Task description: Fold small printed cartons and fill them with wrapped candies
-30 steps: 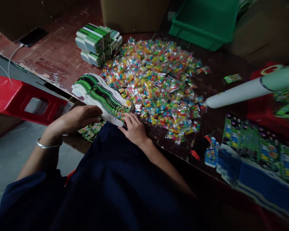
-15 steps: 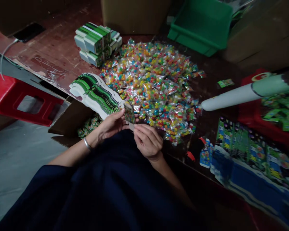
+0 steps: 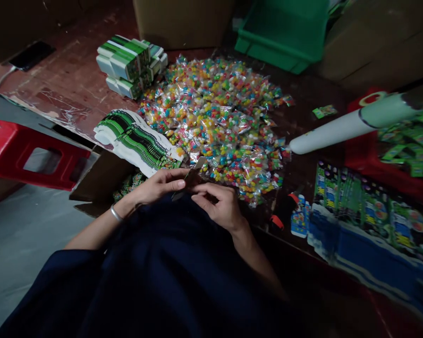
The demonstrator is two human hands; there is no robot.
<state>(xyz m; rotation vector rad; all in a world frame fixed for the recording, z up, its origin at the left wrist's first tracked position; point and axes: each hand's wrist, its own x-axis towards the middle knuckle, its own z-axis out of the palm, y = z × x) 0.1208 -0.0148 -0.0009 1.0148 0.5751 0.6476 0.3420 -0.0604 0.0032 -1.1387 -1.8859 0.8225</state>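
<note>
My left hand (image 3: pixel 160 184) and my right hand (image 3: pixel 221 205) meet over my lap at the table's near edge, both pinching one small flat carton blank (image 3: pixel 189 176) seen almost edge-on. Just left of them lies a fanned row of green flat carton blanks (image 3: pixel 136 141). Beyond the hands spreads a large heap of clear candy packets (image 3: pixel 221 118) full of coloured sweets. A stack of folded green and white boxes (image 3: pixel 127 63) stands at the back left.
A red stool (image 3: pixel 28 155) stands left of the table. A green bin (image 3: pixel 285 33) and a cardboard box (image 3: pixel 183 21) sit at the back. A white tube (image 3: pixel 352 124), red tray (image 3: pixel 391 173) and blue-green printed sheets (image 3: pixel 373 220) fill the right.
My hands lifted one carton blank off the fanned row, held it upright face-on, and now have it tilted flatter and lower between them. The view shifted slightly.
</note>
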